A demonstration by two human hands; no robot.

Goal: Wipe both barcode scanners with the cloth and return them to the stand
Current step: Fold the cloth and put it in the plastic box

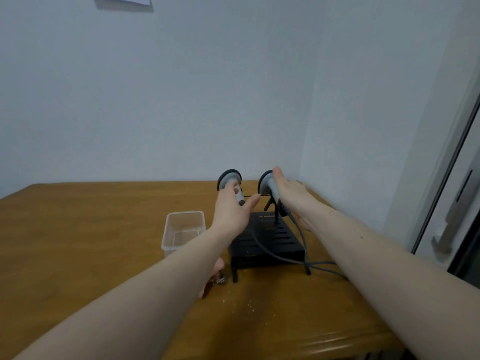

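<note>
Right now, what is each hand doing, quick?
Left hand: fingers curled round the handle of the left grey barcode scanner.
Right hand: against the right grey barcode scanner; grip cannot be told.

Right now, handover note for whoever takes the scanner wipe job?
Left hand: reaching to the left scanner, fingers around its handle.
Right hand: open, flat against the right scanner.
Both scanners sit upright at the back of the black stand, cables trailing off its front.
Clear tub left of the stand. No cloth clearly in view; something small lies partly hidden under the left forearm.
Cannot tell whether any wiping is done.
</note>
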